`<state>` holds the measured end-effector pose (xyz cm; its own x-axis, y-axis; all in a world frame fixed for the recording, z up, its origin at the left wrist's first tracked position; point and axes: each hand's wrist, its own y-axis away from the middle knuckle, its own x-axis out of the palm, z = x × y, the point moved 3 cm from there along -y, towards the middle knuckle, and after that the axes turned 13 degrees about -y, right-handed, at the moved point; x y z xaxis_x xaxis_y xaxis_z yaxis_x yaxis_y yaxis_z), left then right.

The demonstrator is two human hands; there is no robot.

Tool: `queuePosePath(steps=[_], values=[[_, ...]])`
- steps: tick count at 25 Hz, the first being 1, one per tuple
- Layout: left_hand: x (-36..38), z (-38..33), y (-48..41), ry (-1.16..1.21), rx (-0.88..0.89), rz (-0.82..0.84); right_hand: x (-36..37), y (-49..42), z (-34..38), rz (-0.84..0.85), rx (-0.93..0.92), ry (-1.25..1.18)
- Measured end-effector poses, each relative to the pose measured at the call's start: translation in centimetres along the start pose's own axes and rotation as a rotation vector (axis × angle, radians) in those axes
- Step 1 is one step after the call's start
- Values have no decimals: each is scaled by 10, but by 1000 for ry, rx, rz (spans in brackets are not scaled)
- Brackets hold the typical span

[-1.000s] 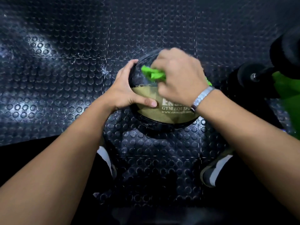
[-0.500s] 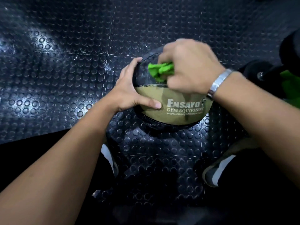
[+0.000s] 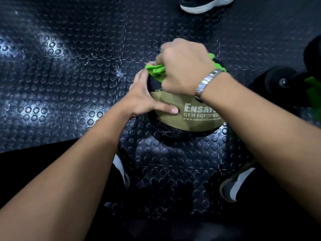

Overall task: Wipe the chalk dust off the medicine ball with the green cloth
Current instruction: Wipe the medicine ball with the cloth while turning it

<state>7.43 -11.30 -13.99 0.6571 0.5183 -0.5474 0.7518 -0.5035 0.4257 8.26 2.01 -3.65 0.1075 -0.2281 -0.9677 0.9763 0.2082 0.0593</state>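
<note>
Glossy studded rubber floor (image 3: 69, 94); crumpled cloth (image 3: 156, 71); shiny metal bracelet (image 3: 205, 83).

**Open floor to the left, crowded to the right**

Studded floor mat (image 3: 69, 75): open run across the left and upper left of frame. Centre is blocked by the medicine ball (image 3: 187, 117), with the left hand (image 3: 145, 100) pressed on its left flank and the right hand (image 3: 184, 66) bunching the green cloth (image 3: 156, 70) on top. Black wheeled gear (image 3: 278, 80) crowds the right edge. A shoe (image 3: 203, 4) sits top centre-right. Below the ball, a narrow strip of mat lies between two sneakers (image 3: 234, 185).
</note>
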Motion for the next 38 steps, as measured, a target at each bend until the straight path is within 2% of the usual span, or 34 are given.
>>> queuePosePath(steps=[3,4,6,8,10,12,13,16,18,20,23,24,26,28,31,33,35,38], values=[[5,10,0,4,31,-11,10,12,15,94,-206,7],[3,9,2,-11,31,-23,7,21,7,138,-211,-36],[0,4,5,-19,15,-11,-7,17,-24,119,-58,-164],[-2,-2,6,-17,-14,6,-15,0,-47,26,118,-207],[-6,-5,5,-13,-24,19,-11,-6,-48,18,63,-187],[-8,-3,5,-4,-30,34,-12,-1,-53,84,15,-221],[-8,-2,5,2,-30,41,-16,2,-59,88,54,-242],[-7,-5,5,-10,-30,60,-23,-8,-74,-36,286,-254],[-8,-7,3,-30,-40,53,-15,-18,-55,-40,234,-241],[-8,-6,4,-48,-40,54,-9,-23,-39,30,141,-253],[-5,-8,2,-54,-17,46,-17,-31,-46,70,242,-350],[-5,-10,0,-63,-9,55,-19,-32,-48,62,264,-315],[-8,-7,-6,-54,12,84,-20,-33,-50,59,244,-252],[-11,2,-9,-11,12,109,-24,-24,-58,92,258,-306],[-1,4,-10,58,41,142,-28,-10,-81,58,382,-377],[8,-4,-11,82,60,104,-24,-3,-75,8,340,-350],[15,-17,-10,87,78,54,-22,10,-72,38,251,-321],[20,-29,-10,64,87,35,-37,30,-90,82,301,-370]])
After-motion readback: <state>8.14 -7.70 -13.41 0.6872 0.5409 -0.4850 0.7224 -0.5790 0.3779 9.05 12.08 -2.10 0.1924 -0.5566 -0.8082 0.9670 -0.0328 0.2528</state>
